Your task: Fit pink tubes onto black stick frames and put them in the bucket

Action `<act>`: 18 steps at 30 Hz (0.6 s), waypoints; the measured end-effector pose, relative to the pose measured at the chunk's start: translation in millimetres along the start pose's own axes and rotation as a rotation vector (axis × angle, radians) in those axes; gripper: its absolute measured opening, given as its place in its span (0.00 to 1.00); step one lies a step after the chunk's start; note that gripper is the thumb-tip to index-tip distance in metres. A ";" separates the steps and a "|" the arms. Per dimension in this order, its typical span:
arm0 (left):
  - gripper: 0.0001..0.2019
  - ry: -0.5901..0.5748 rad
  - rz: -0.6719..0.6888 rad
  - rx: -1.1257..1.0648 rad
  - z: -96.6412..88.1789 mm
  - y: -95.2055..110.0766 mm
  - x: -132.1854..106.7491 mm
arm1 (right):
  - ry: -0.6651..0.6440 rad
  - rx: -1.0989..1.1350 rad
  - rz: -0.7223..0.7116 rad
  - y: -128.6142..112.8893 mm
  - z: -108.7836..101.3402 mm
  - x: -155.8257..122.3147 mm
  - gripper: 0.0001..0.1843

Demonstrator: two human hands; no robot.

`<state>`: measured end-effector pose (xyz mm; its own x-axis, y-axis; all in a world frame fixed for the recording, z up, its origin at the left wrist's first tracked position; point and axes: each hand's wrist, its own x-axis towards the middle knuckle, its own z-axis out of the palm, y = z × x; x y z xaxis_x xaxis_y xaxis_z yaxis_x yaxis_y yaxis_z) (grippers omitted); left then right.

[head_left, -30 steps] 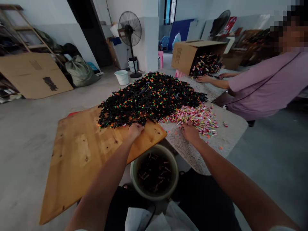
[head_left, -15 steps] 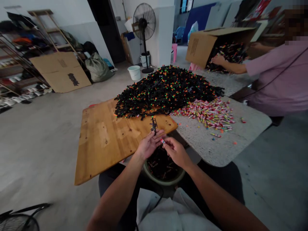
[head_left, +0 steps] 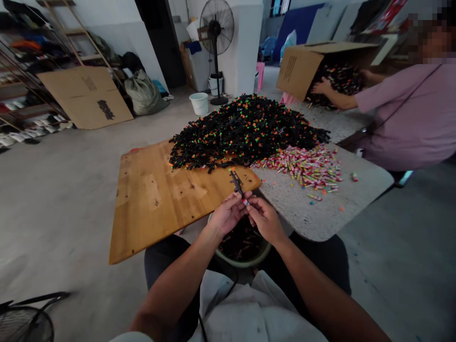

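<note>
Here before us, a seated person's left hand (head_left: pixel 226 216), palm half open, pinches a slim black toy gun (head_left: pixel 236 183) jutting past the fingertips; the right hand (head_left: pixel 265 221) closes its fingers on a small red-and-white piece (head_left: pixel 245 202) at the toy's near end. Beyond rises a black heap (head_left: pixel 245 133), flecked orange and green.

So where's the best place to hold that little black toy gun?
Probably its near end, coming from the person's side, as the left hand does. The black toy gun is long and slim and stretches away from the person, so that end is easiest to reach.
</note>
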<state>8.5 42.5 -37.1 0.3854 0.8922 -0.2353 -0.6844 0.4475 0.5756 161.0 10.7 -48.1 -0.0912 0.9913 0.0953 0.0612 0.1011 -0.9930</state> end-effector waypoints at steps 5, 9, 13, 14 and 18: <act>0.05 0.090 -0.017 0.033 -3.5 -6.5 7.7 | -0.006 0.056 0.031 -3.0 0.5 -0.3 0.17; 0.05 0.127 -0.014 0.022 -0.8 -10.5 10.1 | 0.021 0.043 0.026 -2.1 -1.3 -1.5 0.16; 0.05 0.140 0.000 0.021 4.5 -11.6 8.5 | 0.022 0.027 0.032 -3.3 -5.2 -1.3 0.16; 0.05 0.137 0.008 0.024 5.4 -11.7 8.0 | 0.021 0.033 0.038 -3.2 -6.2 -0.9 0.16; 0.04 0.113 0.000 0.047 5.9 -12.2 6.9 | 0.039 0.102 0.074 0.1 -8.6 0.8 0.18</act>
<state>23.2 42.8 -41.2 0.3116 0.8944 -0.3208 -0.6536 0.4468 0.6109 169.5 12.2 -47.5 -0.0516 0.9984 0.0219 -0.0348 0.0201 -0.9992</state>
